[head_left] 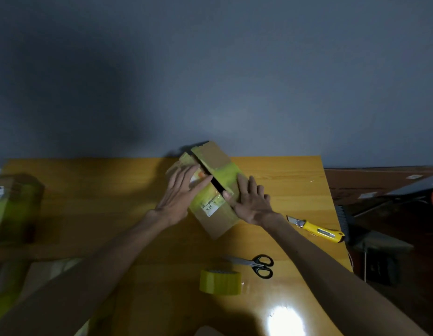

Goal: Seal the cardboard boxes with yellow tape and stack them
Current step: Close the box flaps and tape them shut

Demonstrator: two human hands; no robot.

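– Two hands on one box, is that right?

– Yes. The cardboard box (pixel 218 225) sits near the far middle of the wooden table (pixel 101 190), turned at an angle. The left hand (pixel 179 190) lies flat on its left top flap, fingers straight and together. The right hand (pixel 249 202) lies on the right flap, fingers spread and straight, thumb at the seam. Neither hand grips anything.

– Is the top closed?

– Not quite: a dark gap (pixel 215 183) shows between the flaps. Bands of yellow tape (pixel 225 175) already cross the box, and a white label (pixel 210 208) sits near the front, its print too small to read fully.

– What is hard to make out?

– Another taped box (pixel 19 204) stands at the left edge, badly blurred. More cardboard (pixel 48 270) lies lower left, partly behind the left forearm and smeared. How far the left flap's tape runs is hidden under the palm.

– And the tools?

– The yellow tape roll (pixel 220 282) stands near the front, scissors (pixel 256 265) just beyond it, and a yellow utility knife (pixel 317 230) near the right edge, all apart from the hands.
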